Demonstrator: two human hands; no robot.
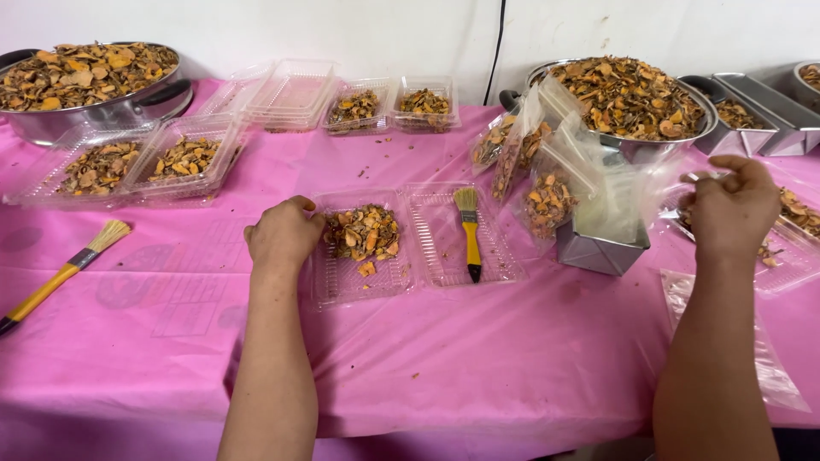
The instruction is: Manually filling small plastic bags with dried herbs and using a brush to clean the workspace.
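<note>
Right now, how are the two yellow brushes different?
The middle brush lies inside the open lid of a clear tray, bristles pointing away from the person; the left brush lies straight on the pink cloth, tilted, bristles up to the right. The middle brush has a flat, squared head; the left brush fans out wider. The left hand is nearer the middle brush. Both have yellow handles, dark tips and pale bristles.
</note>
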